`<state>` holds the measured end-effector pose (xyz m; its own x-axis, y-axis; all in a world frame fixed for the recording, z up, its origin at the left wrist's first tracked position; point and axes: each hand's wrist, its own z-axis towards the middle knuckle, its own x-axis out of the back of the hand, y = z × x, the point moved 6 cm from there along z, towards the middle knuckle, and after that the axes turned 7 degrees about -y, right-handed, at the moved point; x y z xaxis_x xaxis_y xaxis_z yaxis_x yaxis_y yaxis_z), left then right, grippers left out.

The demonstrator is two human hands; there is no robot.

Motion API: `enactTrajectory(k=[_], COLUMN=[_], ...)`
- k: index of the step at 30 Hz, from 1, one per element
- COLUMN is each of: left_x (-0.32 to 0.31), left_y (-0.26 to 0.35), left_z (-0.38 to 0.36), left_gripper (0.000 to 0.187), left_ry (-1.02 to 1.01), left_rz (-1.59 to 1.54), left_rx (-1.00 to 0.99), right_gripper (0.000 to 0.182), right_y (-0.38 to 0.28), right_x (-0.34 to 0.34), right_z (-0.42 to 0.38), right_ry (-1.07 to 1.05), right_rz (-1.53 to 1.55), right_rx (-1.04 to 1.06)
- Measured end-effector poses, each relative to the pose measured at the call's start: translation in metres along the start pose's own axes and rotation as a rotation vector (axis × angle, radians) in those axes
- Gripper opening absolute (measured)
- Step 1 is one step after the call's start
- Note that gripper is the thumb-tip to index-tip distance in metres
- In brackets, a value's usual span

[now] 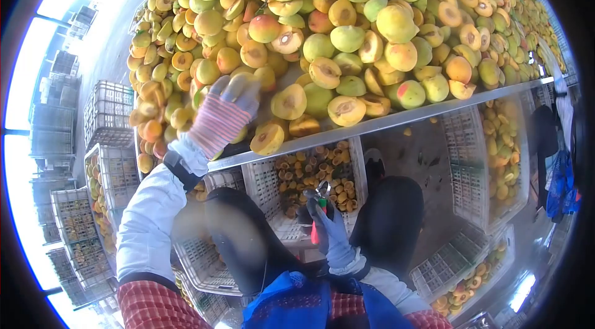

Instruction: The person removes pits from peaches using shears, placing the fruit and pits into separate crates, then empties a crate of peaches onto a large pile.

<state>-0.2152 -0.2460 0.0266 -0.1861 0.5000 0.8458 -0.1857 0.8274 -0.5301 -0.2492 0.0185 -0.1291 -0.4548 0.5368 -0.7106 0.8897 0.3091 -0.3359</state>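
My left hand [229, 106], in a striped pink-and-grey glove, reaches over the metal table among halved peaches. Its fingers look stretched and apart, touching or just above the fruit; their tips are slightly blurred. A cut peach half [268, 138] lies near the table edge beside this hand, and another peach half [289, 101] rests to its right. Low between my knees, my right hand [331, 230], in a grey glove with dark fingertips, is closed round a hand tool [321, 202] with red and green handles and a shiny metal head.
The table's metal rim [384, 123] runs across in front of me, with piled peaches behind it. Below stands a white plastic crate [263, 189] holding small brownish-yellow pieces. Further crates of fruit stand at left and right, including a tall crate [465, 162]. Stacked crates [108, 112] stand farther left.
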Motion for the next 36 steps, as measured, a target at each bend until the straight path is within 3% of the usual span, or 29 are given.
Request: enactTrajectory(k=[4,7,8,11,13,14,15,16,18,21,23,24,27,28,31,32,34,35,36], left_x=[0.036,0.031,0.042,0.053,0.064,0.061,0.062,0.065,0.067,0.064,0.058,0.056,0.058,0.067,0.066,0.061,0.083,0.093,0.077], left_y=[-0.024,-0.015,0.002,0.048,0.073,0.085,0.104,0.120,0.144,0.166,0.175,0.179,0.176,0.173,0.178,0.181,0.180,0.184,0.188], left_z=[-0.023,-0.061,-0.065,-0.088,-0.095,-0.099,-0.105,-0.106,-0.107,-0.113,-0.120,-0.124,-0.125,-0.124,-0.124,-0.127,-0.136,-0.131,-0.132], left_gripper=[0.034,0.029,0.034,0.035,0.035,0.032,0.031,0.032,0.035,0.041,0.043,0.045,0.047,0.055,0.053,0.053,0.053,0.054,0.053], left_ry=[0.141,0.055,0.044,-0.197,-0.214,-0.192,-0.181,-0.034,0.198,0.402,0.292,0.235,0.370,0.288,0.382,0.391,0.589,0.697,0.569], left_rz=[-0.399,-0.986,-1.345,-1.618,-1.797,-1.688,-1.854,-2.016,-2.270,-2.216,-2.312,-2.350,-2.238,-2.166,-2.120,-2.123,-1.928,-1.867,-1.993], left_rx=[0.501,0.897,1.018,0.867,0.942,0.871,0.923,0.978,1.052,1.226,1.277,1.309,1.260,1.245,1.190,1.197,1.124,1.050,1.092], right_gripper=[0.042,0.044,0.046,0.047,0.043,0.041,0.040,0.040,0.039,0.033,0.029,0.029,0.024,0.024,0.028,0.030,0.030,0.031,0.032], right_y=[-0.003,-0.005,-0.012,-0.033,-0.032,-0.027,-0.020,-0.016,-0.010,-0.013,-0.009,-0.004,-0.016,-0.017,-0.027,-0.025,-0.022,-0.025,-0.028], right_x=[-0.009,-0.014,-0.023,-0.060,-0.075,-0.078,-0.077,-0.074,-0.069,-0.064,-0.050,-0.048,-0.056,-0.065,-0.074,-0.069,-0.078,-0.077,-0.075], right_z=[-0.004,-0.004,-0.010,-0.032,-0.039,-0.041,-0.044,-0.042,-0.039,-0.042,-0.038,-0.042,-0.068,-0.075,-0.097,-0.095,-0.110,-0.114,-0.118], right_ry=[-0.033,-0.179,-0.193,-0.428,-0.360,-0.311,-0.261,-0.333,-0.349,-0.307,-0.305,-0.302,-0.340,-0.392,-0.270,-0.258,-0.206,-0.140,-0.075], right_rz=[0.067,0.055,0.023,0.005,-0.057,-0.069,-0.080,-0.019,0.083,-0.090,-0.329,-0.256,-0.503,-0.530,-1.117,-1.101,-1.278,-1.294,-1.309], right_rx=[0.032,0.088,0.129,0.239,0.152,0.073,-0.009,0.095,0.112,0.079,0.031,0.107,0.275,0.426,0.615,0.536,0.781,0.754,0.724])
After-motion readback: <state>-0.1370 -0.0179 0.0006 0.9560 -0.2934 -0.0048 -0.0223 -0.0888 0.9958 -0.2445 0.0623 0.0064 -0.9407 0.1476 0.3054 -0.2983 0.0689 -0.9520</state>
